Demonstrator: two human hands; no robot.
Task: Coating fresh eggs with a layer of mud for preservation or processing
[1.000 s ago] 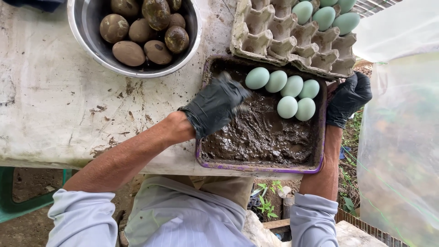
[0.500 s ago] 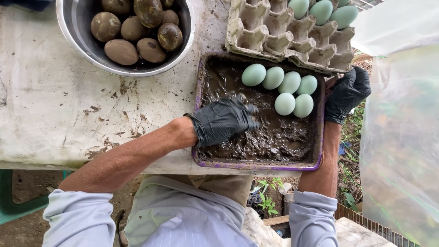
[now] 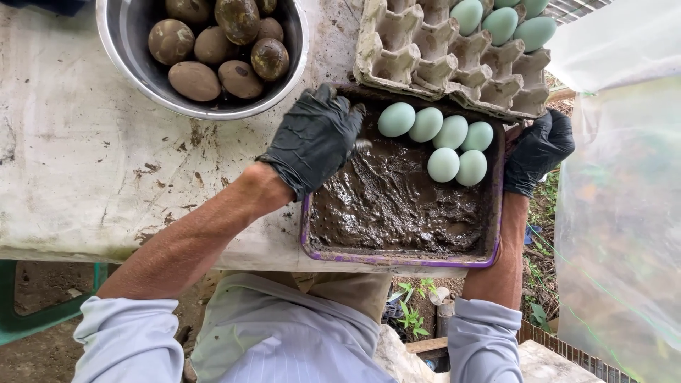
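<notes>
The left hand (image 3: 316, 138), in a black glove smeared with mud, sits just left of the frame's centre with its bare forearm running down to the lower left. Its back faces up and its fingers are bent over the upper left corner of the purple-rimmed rectangular tray of dark wet mud (image 3: 397, 259), the fingertips dipping towards the mud; it grasps nothing that can be seen. The right hand (image 3: 537, 150), also in a black glove, is at centre right, curled against the tray's right edge and gripping it, its forearm dropping straight down to a rolled pale sleeve. Six pale blue-green eggs (image 3: 443, 138) lie clustered in the tray's upper right part, just beside the left fingertips. Above the tray, a grey cardboard egg carton (image 3: 440, 60) holds more pale green eggs at the upper right. A round steel bowl of mud-coated brown eggs (image 3: 213, 50) stands at upper left on the stained white table (image 3: 78, 163).
</notes>
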